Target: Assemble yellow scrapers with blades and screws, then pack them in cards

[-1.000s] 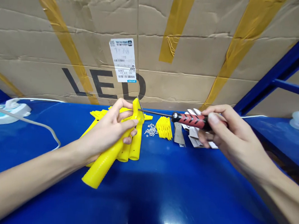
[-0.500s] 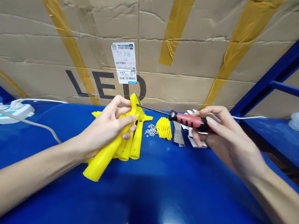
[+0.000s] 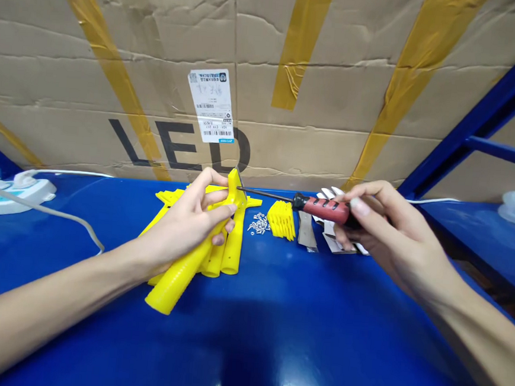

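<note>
My left hand (image 3: 200, 212) is wrapped round a yellow plastic handle (image 3: 176, 285), a ribbed hollow tube that tilts up to a narrow head. A thin metal edge shows along the far side of that head. In my right hand (image 3: 384, 227) is a screwdriver (image 3: 325, 208) with a red and black grip, fingertips closed on its rear end. Its shaft points left and the tip touches the head of the handle; any screw there is too small to make out. Behind my left hand lie more yellow handles (image 3: 231, 253), partly hidden.
Small screws and nuts (image 3: 259, 224) lie in a pile beside a stack of yellow plastic pieces (image 3: 282, 220). Metal blades (image 3: 307, 229) rest to their right. A white power strip (image 3: 29, 196) with cables is at left. A large cardboard box (image 3: 260, 50) stands behind the blue table (image 3: 247, 323).
The view has shifted slightly. My right fingers have changed their position a little on the screwdriver grip, which looks turned. The tip stays at the handle's head, and my left hand keeps its hold.
</note>
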`<state>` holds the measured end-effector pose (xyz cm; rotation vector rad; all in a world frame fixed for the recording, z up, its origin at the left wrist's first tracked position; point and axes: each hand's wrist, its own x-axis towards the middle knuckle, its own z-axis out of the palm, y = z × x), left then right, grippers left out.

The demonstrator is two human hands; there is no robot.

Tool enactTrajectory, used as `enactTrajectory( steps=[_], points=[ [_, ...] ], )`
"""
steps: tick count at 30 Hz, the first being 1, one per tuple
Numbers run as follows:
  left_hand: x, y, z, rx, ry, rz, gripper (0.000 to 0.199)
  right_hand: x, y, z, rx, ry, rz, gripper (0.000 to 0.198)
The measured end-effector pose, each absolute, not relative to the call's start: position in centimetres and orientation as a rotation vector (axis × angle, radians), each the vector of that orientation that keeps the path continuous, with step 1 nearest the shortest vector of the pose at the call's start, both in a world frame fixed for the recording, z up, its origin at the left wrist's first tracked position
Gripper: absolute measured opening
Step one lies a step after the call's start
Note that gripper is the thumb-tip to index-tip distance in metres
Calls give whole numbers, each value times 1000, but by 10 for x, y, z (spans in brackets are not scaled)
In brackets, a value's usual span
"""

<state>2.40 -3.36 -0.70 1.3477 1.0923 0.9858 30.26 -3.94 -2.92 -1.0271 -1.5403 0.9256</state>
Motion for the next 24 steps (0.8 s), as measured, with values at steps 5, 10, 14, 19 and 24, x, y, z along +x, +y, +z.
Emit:
enactTrajectory(
  steps=[5,10,14,19,24],
  points=[
    [26,-34,-8,1357,1076,982,27,303,-44,-26,-1045,-1610,674,24],
    [26,-34,-9,1432,1059,1030,28,292,-46,-25,-1068,-1346,1017,23],
    [25,-35,-11,1454,1069,983,25,284,-44,-18,-1191,-1022,1312,27],
    [22,-33,-14,1505,1054,980,24,279,-43,-12,-1259,-738,1501,16],
    [20,-31,-12,1560,1019,983,24,283,-39,-13,-1231,-664,1571,6]
  ],
)
